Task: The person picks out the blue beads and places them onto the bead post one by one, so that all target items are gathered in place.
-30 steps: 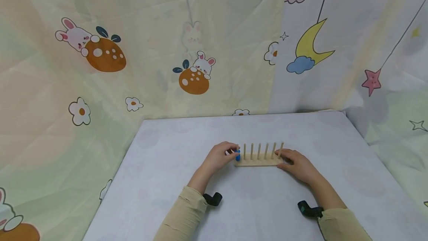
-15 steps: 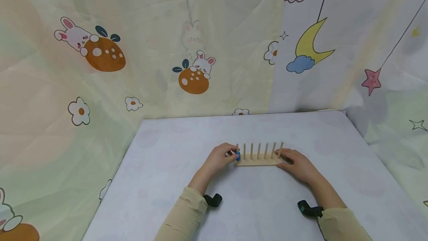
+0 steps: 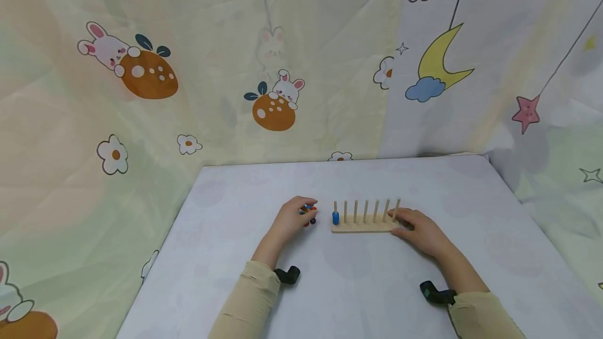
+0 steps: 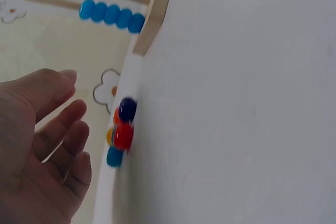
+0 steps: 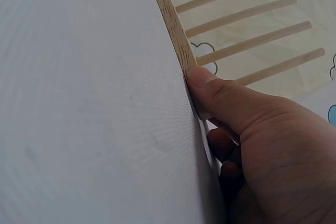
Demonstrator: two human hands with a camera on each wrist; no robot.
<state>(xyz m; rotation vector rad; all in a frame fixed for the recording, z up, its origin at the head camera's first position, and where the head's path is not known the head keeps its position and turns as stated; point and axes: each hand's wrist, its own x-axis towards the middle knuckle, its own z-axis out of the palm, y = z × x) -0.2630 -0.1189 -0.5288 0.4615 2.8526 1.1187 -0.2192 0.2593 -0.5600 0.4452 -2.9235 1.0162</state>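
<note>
A wooden peg board [image 3: 363, 227] with a row of upright pegs stands on the table. Several blue beads [image 4: 111, 14] are stacked on its leftmost peg. To the left of the board lies a small cluster of loose beads [image 4: 123, 135] in red, dark blue, yellow, orange and light blue. My left hand [image 3: 288, 219] hovers beside this cluster, partly covering it in the head view. In the left wrist view its relaxed fingers hold nothing and look apart from the beads. My right hand [image 3: 421, 233] grips the board's right end, thumb [image 5: 202, 80] on the front edge.
The white table [image 3: 358, 286] reaches back to a printed cloth backdrop [image 3: 212, 82]. Black wrist cameras [image 3: 288, 275] sit near both sleeve cuffs.
My left hand has let go of a blue bead, now down on the leftmost peg, and moved left to the loose beads. The right hand stays on the board.
</note>
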